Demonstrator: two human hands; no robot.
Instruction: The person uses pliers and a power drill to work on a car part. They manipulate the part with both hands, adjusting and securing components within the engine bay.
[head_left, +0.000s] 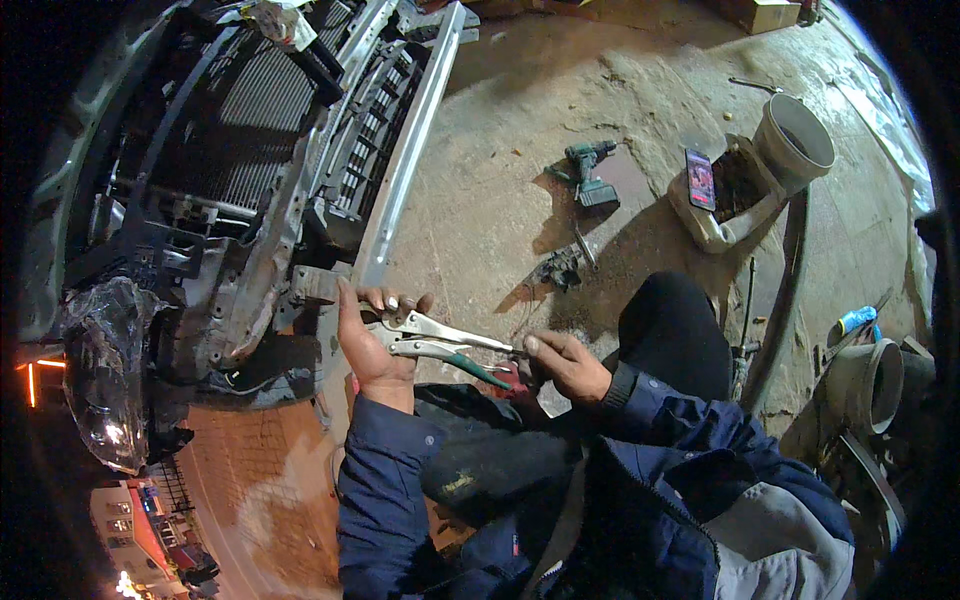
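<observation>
A pair of locking pliers [440, 330] with bare metal and a green grip on one handle lies across both my hands, its handles spread apart. My left hand [372, 345] is wrapped round the jaw end, palm up, close beside the car's front end. At the other end, the fingers of my right hand [568, 364] pinch the tip of the upper handle, where the adjusting screw sits. Behind the pliers, near my knee, is a red item [512, 382], partly hidden.
A stripped car front [250, 150] with a silver crossbar [412, 150] fills the left, a headlight [110, 385] below it. On the concrete lie a cordless drill [590, 175] and a dark metal part [562, 266]. A phone [700, 180] and buckets [797, 142] stand right.
</observation>
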